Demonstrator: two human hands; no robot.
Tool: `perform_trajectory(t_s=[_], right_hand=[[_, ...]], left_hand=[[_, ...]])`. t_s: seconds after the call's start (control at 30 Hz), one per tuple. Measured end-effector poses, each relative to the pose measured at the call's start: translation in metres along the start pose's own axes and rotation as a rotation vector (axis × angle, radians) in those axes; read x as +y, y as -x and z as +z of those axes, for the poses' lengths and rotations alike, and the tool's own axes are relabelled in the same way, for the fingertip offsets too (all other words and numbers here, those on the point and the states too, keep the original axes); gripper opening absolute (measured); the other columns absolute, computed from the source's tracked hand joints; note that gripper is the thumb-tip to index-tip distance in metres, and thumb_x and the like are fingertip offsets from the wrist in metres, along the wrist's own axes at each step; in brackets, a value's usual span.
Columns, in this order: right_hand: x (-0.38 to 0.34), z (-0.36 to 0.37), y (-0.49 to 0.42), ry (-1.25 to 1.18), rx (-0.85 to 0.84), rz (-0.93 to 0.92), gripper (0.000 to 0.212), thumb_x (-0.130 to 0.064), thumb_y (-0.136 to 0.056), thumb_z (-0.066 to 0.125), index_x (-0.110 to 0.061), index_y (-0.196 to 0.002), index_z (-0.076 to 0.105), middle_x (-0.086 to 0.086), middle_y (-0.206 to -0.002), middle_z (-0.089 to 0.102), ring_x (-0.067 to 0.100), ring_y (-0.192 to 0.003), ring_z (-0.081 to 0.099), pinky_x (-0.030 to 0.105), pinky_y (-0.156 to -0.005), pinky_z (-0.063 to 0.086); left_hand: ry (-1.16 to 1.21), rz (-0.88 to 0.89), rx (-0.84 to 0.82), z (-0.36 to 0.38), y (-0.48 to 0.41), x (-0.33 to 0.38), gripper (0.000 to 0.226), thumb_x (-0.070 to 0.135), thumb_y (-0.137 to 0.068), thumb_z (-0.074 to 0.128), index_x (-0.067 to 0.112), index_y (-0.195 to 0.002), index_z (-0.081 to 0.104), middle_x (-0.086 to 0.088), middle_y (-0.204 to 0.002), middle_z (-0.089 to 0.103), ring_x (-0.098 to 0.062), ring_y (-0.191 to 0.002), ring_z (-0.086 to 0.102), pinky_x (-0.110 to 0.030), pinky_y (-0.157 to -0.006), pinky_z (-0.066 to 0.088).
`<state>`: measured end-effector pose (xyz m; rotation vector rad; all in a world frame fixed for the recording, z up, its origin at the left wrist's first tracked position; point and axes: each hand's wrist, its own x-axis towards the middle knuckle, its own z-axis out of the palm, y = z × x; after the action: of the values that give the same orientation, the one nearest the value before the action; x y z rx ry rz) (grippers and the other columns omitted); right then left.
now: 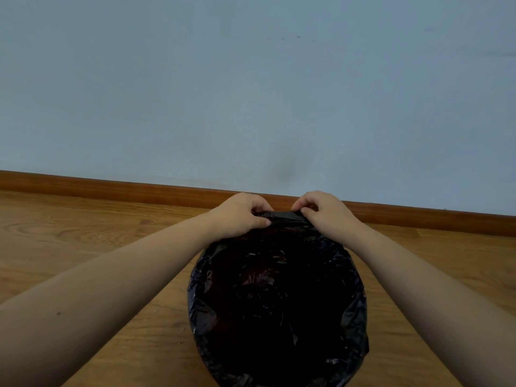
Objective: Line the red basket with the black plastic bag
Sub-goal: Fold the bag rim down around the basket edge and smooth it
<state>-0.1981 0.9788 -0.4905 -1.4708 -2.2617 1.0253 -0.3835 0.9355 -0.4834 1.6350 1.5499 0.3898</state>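
Head view, hands (240, 215) (325, 212) pinching black bag (279, 303)

No writing to be read.
No letters, labels, brand marks, numbers or signs can be made out on the black bag (279, 303), the wall (251, 79), the skirting board (111, 188) or the floor (83, 233).
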Motion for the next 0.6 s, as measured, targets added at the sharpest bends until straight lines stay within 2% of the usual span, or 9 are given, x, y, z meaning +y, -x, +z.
perform_trajectory(t_s=[0.03,0.1,0.17,0.27,0.37,0.43,0.53,0.6], right_hand=[[-0.001,-0.002,0.002,0.036,0.001,-0.052,0.016,-0.012,-0.088,0.051,-0.018,-0.092,0.065,-0.007,-0.089,0.050,0.010,-0.091,0.046,0.014,-0.074,0.035],[-0.005,-0.003,0.005,0.079,-0.026,-0.141,0.016,-0.024,-0.085,0.058,-0.019,-0.099,0.064,-0.003,-0.098,0.047,0.010,-0.098,0.041,0.018,-0.083,0.032],[-0.010,0.000,0.005,0.128,-0.111,-0.171,0.020,-0.030,-0.082,0.063,-0.022,-0.100,0.063,-0.002,-0.101,0.047,0.010,-0.097,0.042,0.023,-0.082,0.033],[-0.016,0.008,0.002,0.148,-0.182,-0.121,0.011,-0.026,-0.081,0.063,-0.026,-0.090,0.058,-0.008,-0.090,0.052,0.010,-0.084,0.049,0.020,-0.065,0.037],[-0.012,0.008,-0.001,0.095,-0.178,-0.032,0.012,-0.024,-0.079,0.066,-0.027,-0.077,0.054,-0.010,-0.079,0.054,0.009,-0.073,0.053,0.020,-0.055,0.036],[-0.008,0.004,0.000,0.024,-0.185,0.021,0.016,-0.025,-0.078,0.067,-0.028,-0.071,0.052,-0.007,-0.078,0.057,0.008,-0.070,0.054,0.022,-0.055,0.037],[-0.004,-0.002,0.002,-0.086,-0.178,0.084,0.015,-0.024,-0.079,0.067,-0.025,-0.072,0.054,-0.001,-0.079,0.060,0.015,-0.071,0.056,0.027,-0.060,0.041],[-0.003,-0.006,0.003,-0.085,-0.172,0.094,0.014,-0.025,-0.080,0.067,-0.022,-0.072,0.055,-0.001,-0.078,0.059,0.014,-0.071,0.056,0.027,-0.061,0.041]], left_hand=[[0.018,-0.016,0.000,-0.001,0.000,0.000,0.015,0.016,-0.081,0.063,0.021,-0.095,0.064,0.008,-0.087,0.062,-0.009,-0.082,0.056,-0.018,-0.066,0.042],[0.042,-0.044,-0.004,-0.001,0.000,-0.001,0.012,0.013,-0.079,0.065,0.024,-0.084,0.063,0.010,-0.078,0.061,-0.008,-0.073,0.056,-0.016,-0.061,0.043],[0.041,-0.064,-0.013,0.000,0.000,-0.001,0.016,0.012,-0.078,0.065,0.026,-0.075,0.060,0.008,-0.075,0.061,-0.008,-0.069,0.056,-0.020,-0.060,0.044],[0.046,-0.085,-0.010,0.000,0.001,-0.002,0.021,0.009,-0.078,0.064,0.027,-0.069,0.056,0.006,-0.074,0.059,-0.010,-0.068,0.054,-0.023,-0.058,0.042],[0.045,-0.124,-0.001,-0.002,0.001,-0.003,0.021,0.008,-0.078,0.064,0.025,-0.069,0.054,0.004,-0.075,0.057,-0.014,-0.072,0.054,-0.024,-0.058,0.041],[0.071,-0.162,0.010,-0.007,0.002,-0.006,0.020,0.008,-0.078,0.064,0.023,-0.070,0.054,0.001,-0.077,0.058,-0.018,-0.075,0.055,-0.026,-0.061,0.043],[0.109,-0.212,0.008,-0.013,0.005,-0.011,0.014,0.010,-0.081,0.062,0.019,-0.075,0.053,-0.008,-0.086,0.060,-0.025,-0.081,0.056,-0.034,-0.072,0.046],[0.107,-0.228,0.002,-0.015,0.006,-0.012,0.013,0.011,-0.082,0.060,0.017,-0.076,0.050,-0.012,-0.087,0.059,-0.026,-0.078,0.055,-0.034,-0.070,0.044]])
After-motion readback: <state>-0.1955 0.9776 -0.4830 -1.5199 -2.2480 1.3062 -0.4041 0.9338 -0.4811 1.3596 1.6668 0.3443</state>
